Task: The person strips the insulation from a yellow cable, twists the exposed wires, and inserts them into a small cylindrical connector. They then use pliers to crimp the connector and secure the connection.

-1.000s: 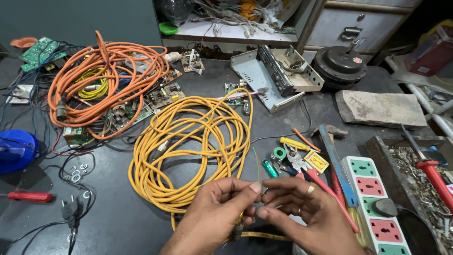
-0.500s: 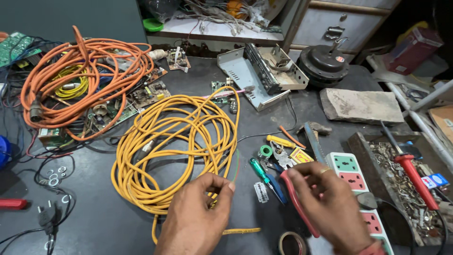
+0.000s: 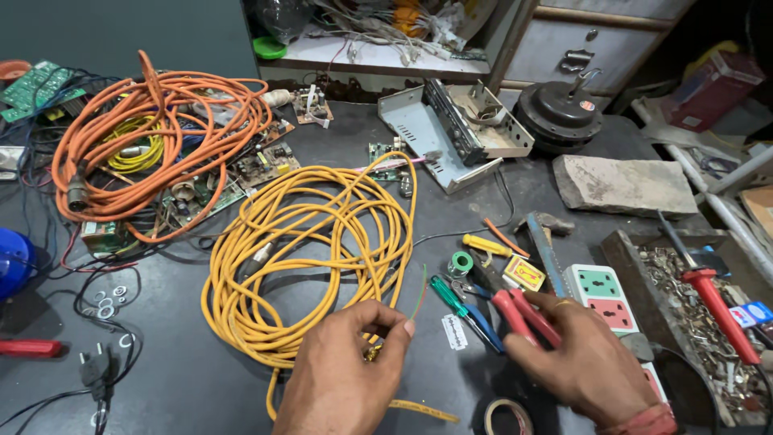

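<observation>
You are working at a dark workbench crowded with parts: an orange cable coil and circuit boards lie at the far left, an opened metal chassis and a round black motor housing at the far edge, and a stone slab to the right. The yellow cable coil lies at the bench centre, wound in loose loops, its free end running under your left hand. Your left hand is closed, pinching a thin green wire that rises between thumb and forefinger. Your right hand is closed around red-handled pliers, just beside a socket strip.
</observation>
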